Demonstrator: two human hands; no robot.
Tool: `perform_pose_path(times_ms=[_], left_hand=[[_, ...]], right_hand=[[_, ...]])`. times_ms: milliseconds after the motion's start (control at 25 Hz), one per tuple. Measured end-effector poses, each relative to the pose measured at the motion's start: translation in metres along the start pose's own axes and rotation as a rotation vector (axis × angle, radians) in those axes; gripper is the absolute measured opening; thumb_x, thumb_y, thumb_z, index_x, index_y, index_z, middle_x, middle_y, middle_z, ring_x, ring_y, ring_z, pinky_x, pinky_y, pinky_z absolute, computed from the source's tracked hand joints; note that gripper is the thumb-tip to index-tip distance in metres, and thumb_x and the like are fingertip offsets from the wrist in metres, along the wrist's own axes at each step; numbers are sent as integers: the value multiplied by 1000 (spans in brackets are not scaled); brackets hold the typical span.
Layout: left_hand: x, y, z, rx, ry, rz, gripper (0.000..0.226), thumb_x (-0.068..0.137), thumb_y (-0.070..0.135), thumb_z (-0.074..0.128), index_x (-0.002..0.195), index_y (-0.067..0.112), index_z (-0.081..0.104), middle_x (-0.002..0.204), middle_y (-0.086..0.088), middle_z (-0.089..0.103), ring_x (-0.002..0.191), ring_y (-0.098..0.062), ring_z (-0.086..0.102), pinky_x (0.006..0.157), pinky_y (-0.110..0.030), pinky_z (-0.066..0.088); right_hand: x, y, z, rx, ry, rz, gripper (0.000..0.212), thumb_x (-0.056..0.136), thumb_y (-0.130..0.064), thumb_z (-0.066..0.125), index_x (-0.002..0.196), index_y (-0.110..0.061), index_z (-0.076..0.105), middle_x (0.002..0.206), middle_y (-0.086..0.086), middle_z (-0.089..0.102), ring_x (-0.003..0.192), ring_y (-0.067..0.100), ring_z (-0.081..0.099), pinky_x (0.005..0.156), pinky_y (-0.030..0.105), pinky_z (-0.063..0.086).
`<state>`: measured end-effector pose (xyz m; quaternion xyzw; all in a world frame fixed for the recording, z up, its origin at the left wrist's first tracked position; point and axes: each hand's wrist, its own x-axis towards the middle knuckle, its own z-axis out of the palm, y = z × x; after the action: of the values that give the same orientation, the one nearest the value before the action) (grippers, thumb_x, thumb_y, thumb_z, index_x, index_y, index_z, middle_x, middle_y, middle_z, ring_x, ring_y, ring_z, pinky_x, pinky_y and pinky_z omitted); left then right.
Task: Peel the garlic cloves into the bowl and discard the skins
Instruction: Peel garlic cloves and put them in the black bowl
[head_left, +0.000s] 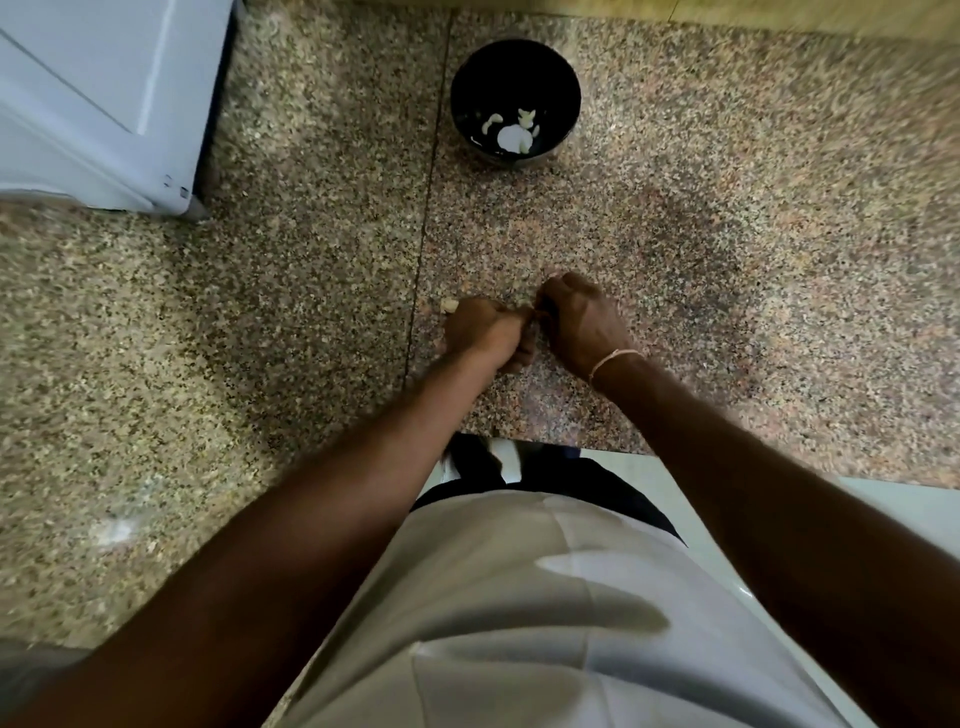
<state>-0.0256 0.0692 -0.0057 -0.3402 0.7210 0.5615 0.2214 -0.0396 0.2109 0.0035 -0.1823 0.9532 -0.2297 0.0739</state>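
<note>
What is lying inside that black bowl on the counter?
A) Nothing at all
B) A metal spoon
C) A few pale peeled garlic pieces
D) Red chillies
C: several whitish peeled cloves sit at the bottom of the black bowl, beyond both hands.

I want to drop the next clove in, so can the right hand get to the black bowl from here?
Probably yes: the granite counter between the right hand and the black bowl looks bare.

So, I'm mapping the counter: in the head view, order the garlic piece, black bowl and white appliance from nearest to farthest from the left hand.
1. Garlic piece, at the left hand's far-left edge.
2. Black bowl, ahead.
3. White appliance, far left.
</note>
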Motion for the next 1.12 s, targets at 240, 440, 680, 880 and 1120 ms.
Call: perform_pose_path(times_ms=[240,440,680,880,1120], left_hand=[[-10,4,-1,10,49,126,6,96,18,74,92,15,72,78,-12,78,65,-34,77,58,-52,65],[-19,9,5,4,-16,226,7,102,20,68,97,17,70,92,-11,77,78,-32,78,62,-50,66],[-38,13,14,-217,-98,176,11,106,15,61,100,9,69,88,-11,78,79,-29,79,61,-40,64],[-58,21,19,-396,-73,117,13,105,12,62,98,8,71,81,-7,78,76,-25,78,59,-36,63],[-65,35,12,-525,-72,67,12,101,16,69,95,7,75,85,-13,78,72,-24,77,55,-33,61]], right_hand=[[-5,2,1,127,17,1,10,105,-11,49,103,-7,58,99,10,55,84,19,47,70,33,40],[-11,8,-13,307,87,36,7,101,-12,56,103,-10,62,93,6,62,79,23,58,67,35,48],[-21,21,-34,450,165,-24,12,96,-7,64,103,-10,74,93,2,75,81,16,69,71,25,55],[-22,28,-45,540,134,-32,13,97,-10,65,104,-16,74,94,-5,74,84,11,70,72,33,58],[-11,25,-53,672,97,3,14,96,-17,66,107,-21,74,93,-6,76,85,10,73,72,42,62]])
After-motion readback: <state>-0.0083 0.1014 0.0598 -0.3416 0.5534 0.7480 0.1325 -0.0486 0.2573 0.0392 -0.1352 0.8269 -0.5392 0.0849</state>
